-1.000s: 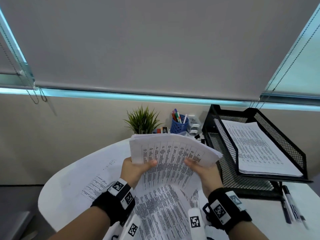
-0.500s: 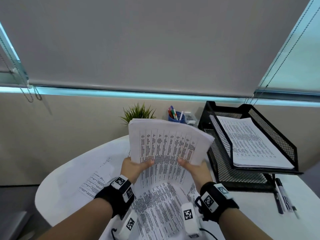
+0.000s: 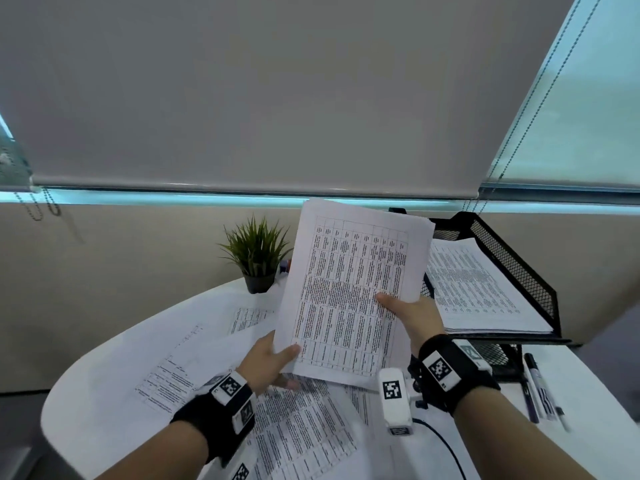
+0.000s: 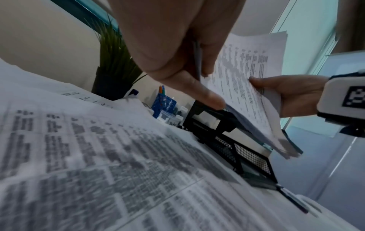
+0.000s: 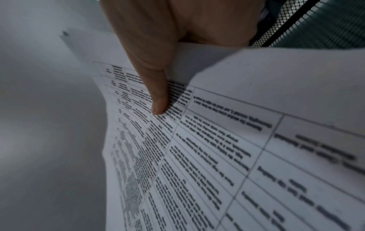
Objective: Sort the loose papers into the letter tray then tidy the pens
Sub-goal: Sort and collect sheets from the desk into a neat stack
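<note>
A stack of printed papers (image 3: 349,292) stands almost upright above the table, tilted toward the right. My left hand (image 3: 273,358) pinches its lower left corner, thumb on the printed face. My right hand (image 3: 408,313) grips its right edge, thumb (image 5: 158,100) pressed on the print. The black mesh letter tray (image 3: 512,258) stands just right of the stack and holds a pile of sheets (image 3: 478,292). More loose papers (image 3: 298,434) lie on the white table (image 3: 104,386) under my hands. Pens (image 3: 536,386) lie right of the tray's base. A blue pen cup (image 4: 164,103) stands behind.
A small potted plant (image 3: 256,258) stands at the table's back edge, left of the held stack. A wall and a lowered roller blind (image 3: 277,98) close off the far side. The round table edge curves away on the left.
The stack has turned from lying wide across both hands to standing upright and has shifted right toward the tray. My right hand rose to its right edge; my left dropped to the lower corner.
</note>
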### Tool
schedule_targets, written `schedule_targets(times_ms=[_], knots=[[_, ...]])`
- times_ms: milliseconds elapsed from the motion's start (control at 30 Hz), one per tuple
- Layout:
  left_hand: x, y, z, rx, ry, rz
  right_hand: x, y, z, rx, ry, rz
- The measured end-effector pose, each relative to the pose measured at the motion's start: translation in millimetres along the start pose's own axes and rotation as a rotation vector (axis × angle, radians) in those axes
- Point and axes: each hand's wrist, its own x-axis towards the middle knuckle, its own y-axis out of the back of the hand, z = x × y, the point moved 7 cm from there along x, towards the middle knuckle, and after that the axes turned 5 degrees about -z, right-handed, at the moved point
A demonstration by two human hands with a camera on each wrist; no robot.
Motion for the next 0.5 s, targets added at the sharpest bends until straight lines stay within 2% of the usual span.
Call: schedule_targets(times_ms=[333, 500], knots=[[18, -50, 39, -0.2, -0.018, 0.092, -1, 63, -15, -0.11, 0.054, -0.01], [36, -96, 73, -0.194, -0.033, 0.041, -13, 98, -35, -0.325, 0.116, -0.019]])
